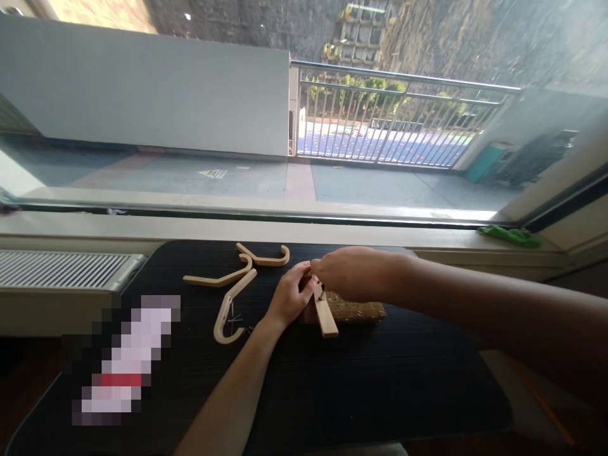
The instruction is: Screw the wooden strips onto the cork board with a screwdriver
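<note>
On the black table (332, 392) my left hand (286, 301) curls round the upper end of a light wooden hook piece (325, 315) that lies across a brown wooden board (354, 310). My right hand (351, 272) comes in from the right with fingers pinched together over the same spot, on something too small to make out. Three more curved wooden hook pieces lie to the left: one (230, 307) nearest my left hand, one (219, 277) beyond it, one (266, 256) at the far edge. A few small dark screws (236, 321) lie beside the nearest hook.
A white radiator grille (61, 269) sits left of the table below the window sill (285, 228). A green cloth (512, 236) lies on the sill at the right. A blurred-out patch (126, 358) covers the table's near left. Beyond the glass are a terrace and metal railing (394, 117).
</note>
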`<state>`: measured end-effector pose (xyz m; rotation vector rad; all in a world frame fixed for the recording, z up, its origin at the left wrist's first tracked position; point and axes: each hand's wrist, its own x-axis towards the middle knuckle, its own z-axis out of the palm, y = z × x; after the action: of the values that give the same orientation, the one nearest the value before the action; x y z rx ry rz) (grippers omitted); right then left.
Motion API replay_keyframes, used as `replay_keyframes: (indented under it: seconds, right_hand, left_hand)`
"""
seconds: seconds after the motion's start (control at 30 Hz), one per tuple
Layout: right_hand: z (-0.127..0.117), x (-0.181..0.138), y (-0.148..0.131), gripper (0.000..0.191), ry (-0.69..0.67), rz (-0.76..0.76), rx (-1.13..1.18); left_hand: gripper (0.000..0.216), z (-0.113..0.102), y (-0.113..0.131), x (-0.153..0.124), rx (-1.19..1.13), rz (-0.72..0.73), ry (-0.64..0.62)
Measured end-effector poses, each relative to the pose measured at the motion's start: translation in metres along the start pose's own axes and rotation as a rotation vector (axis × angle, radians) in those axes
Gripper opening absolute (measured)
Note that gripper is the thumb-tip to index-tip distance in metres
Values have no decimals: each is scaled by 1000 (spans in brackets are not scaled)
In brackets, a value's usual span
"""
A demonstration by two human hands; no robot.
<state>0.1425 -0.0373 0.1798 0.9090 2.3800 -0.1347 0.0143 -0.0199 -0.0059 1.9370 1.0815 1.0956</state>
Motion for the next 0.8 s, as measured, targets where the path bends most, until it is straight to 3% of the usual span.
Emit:
replay_keyframes:
  seconds: [0.6,0.8]
  right_hand:
    - [-6,4,-6,20,-54,127,71]
    - [-6,1,-6,44,30,153,133]
  left_hand:
    - [36,-1,2,0,-6,-1,-3]
    - [29,-1,2,0,-5,6,1]
